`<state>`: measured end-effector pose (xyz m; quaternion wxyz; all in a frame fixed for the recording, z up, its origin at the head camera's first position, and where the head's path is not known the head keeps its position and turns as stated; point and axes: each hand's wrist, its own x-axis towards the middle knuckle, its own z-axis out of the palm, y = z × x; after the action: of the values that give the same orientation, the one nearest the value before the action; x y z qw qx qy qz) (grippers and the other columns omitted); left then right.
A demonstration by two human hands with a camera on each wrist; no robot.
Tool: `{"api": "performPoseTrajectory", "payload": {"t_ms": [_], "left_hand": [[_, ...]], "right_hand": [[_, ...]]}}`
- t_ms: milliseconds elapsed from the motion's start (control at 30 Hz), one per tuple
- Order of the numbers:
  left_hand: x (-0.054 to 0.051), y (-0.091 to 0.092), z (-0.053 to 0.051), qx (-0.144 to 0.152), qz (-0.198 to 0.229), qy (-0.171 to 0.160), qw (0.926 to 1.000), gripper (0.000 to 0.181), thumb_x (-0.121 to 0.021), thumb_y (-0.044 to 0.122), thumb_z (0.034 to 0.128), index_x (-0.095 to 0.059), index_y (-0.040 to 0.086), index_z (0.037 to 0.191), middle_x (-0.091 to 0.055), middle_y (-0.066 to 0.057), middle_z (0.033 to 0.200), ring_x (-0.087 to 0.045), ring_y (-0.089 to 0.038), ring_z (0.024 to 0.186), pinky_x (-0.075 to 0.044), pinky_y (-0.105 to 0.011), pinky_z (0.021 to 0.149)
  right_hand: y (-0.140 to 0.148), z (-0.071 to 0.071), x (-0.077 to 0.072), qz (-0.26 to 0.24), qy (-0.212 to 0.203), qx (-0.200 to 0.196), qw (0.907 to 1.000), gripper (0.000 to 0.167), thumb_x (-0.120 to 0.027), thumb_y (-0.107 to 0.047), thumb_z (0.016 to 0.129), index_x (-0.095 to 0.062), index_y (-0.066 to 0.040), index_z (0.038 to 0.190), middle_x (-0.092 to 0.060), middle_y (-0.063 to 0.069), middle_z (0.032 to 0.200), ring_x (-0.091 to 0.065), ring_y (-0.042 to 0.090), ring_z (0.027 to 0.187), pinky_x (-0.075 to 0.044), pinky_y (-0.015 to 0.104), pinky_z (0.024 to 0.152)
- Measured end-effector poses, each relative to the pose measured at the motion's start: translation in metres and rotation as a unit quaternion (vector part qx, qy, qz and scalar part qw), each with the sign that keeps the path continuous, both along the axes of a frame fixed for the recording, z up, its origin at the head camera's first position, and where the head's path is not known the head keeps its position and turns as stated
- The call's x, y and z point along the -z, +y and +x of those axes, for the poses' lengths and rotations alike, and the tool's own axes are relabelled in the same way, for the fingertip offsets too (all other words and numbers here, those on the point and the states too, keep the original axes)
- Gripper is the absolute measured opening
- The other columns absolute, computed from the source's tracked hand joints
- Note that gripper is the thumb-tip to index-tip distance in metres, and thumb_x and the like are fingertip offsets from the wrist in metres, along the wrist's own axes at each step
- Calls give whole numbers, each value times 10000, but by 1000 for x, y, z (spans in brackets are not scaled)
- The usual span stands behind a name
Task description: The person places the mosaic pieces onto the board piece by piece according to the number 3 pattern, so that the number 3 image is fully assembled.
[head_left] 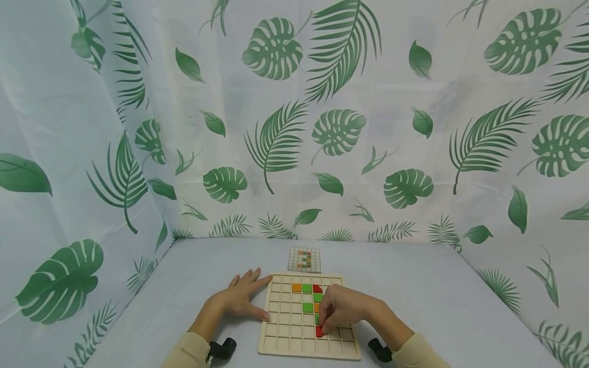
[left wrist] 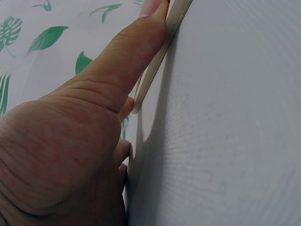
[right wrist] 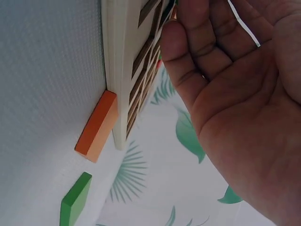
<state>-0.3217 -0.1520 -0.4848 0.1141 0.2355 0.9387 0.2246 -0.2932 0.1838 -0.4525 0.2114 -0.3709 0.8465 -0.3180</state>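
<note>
A wooden grid board lies flat on the table. My left hand is spread at its left side, the thumb and a fingertip touching the board's edge. My right hand bends over the right half, its fingertips pinching a red tile at a lower cell. Above that tile, an orange tile, a green tile and a rounded red tile make a row. Farther down are a green tile and others, partly hidden by my right hand.
Behind the board lies a small pattern card with a coloured figure on a grid. In the right wrist view, an orange block touches the board's edge, and a green block lies near it. Leaf-printed cloth surrounds the table.
</note>
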Motion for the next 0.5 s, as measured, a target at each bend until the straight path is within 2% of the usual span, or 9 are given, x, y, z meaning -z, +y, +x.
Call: {"api": "performPoseTrajectory", "payload": {"t_ms": [500], "left_hand": [[-1,1,1,-35,-56,-7,10000,1125,-837,690,727,-338,267,1643,-159,-203,1736,-103,-434,1615,-54,-659,1288]], "right_hand": [[0,-1,2,-45,-32,-29,10000,109,-889,-77,803,-822,-164,796,-754,-117,754,-583,-14,622,-519,167,583]]}}
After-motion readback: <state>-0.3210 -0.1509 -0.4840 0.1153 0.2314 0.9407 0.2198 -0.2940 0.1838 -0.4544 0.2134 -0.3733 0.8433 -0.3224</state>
